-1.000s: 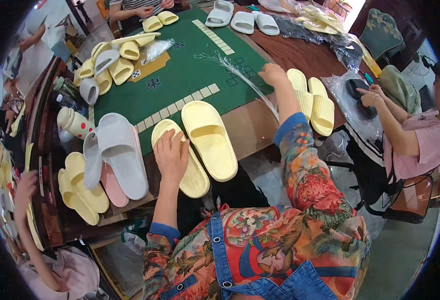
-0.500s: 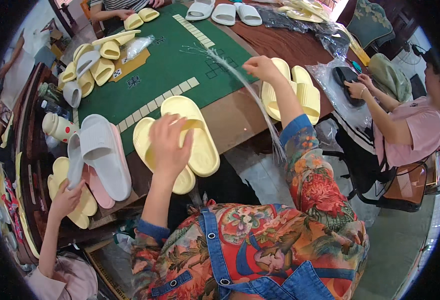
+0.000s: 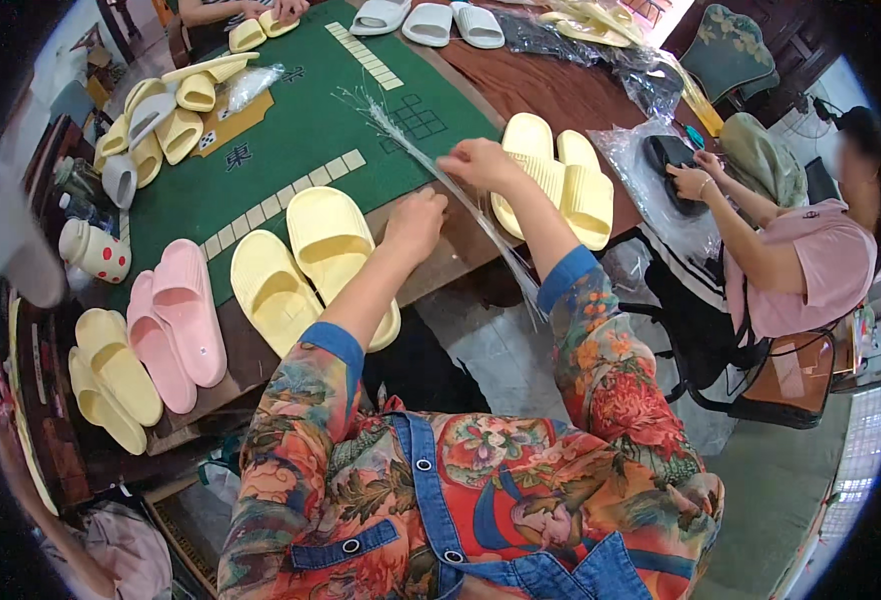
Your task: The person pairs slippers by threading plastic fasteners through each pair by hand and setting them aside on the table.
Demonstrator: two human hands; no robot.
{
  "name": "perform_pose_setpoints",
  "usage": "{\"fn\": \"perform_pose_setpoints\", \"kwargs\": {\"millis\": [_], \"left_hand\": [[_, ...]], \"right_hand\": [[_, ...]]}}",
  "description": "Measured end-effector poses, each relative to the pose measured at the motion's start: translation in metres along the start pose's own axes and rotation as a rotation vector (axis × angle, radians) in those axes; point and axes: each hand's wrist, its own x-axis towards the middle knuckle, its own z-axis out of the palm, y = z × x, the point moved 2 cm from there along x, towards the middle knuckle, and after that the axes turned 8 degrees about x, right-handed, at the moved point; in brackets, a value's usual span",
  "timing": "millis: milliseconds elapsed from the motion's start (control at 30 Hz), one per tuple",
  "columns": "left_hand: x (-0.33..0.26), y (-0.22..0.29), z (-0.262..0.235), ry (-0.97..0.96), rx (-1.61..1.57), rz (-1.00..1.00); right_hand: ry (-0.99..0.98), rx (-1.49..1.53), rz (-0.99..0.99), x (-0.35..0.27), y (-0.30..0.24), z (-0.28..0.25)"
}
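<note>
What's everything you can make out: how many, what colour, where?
Mat: one, green, centre
Front slippers: two, yellow, centre left
Right slippers: two, yellow, centre right
Pink slippers: two, pink, left
Left slippers: two, yellow, lower left
Slipper pile: several, yellow and grey, upper left
Pale slippers: three, light grey, top
Strands: one bundle, white, crossing mat's edge
Bottle: one, red-dotted white, left
Blurred shape: one, grey, far left
Black item: one, black, right
Plastic bags: uncounted, clear, right
Co-workers: at least three, two in pink, edges
Left hand: one, bare, centre
Right hand: one, bare, by strands

A red, orange and green floral top (image 3: 561,460) has blue cuffs (image 3: 568,276), denim-blue bands (image 3: 430,503) and white-ringed dark snaps (image 3: 424,465)
</note>
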Motion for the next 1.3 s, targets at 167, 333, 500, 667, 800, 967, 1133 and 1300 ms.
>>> {"fn": "perform_pose_setpoints", "kwargs": {"millis": [167, 333, 500, 667, 800, 967, 1133, 1300], "left_hand": [[0.002, 0.003, 0.001, 0.029, -0.078, -0.016], [0.006, -0.021, 0.004, 0.107, -0.451, -0.370], [0.015, -0.002, 0.005, -0.078, -1.115, -0.733], [0.010, -0.017, 0.013, 0.000, -1.216, -0.770], [0.015, -0.014, 0.010, -0.064, -1.271, -0.699], [0.008, -0.017, 0.011, -0.109, -1.246, -0.748], [0.008, -0.026, 0.013, 0.010, -1.653, -0.757], [0.005, -0.027, 0.015, 0.053, -1.544, -0.818]], "right_hand": [[-0.143, -0.131, 0.031, -0.016, 0.003, 0.014], [-0.008, 0.233, 0.024, -0.036, -0.015, 0.013], [-0.076, 0.382, -0.061, -0.057, -0.010, 0.026], [0.025, 0.630, 0.105, -0.072, -0.007, 0.030], [0.276, 0.665, 0.010, -0.048, 0.003, 0.023], [0.338, 0.355, -0.030, -0.027, -0.008, 0.028], [0.243, 0.435, -0.009, -0.047, -0.018, 0.035], [0.280, 0.444, -0.053, -0.057, -0.021, 0.034]]}}
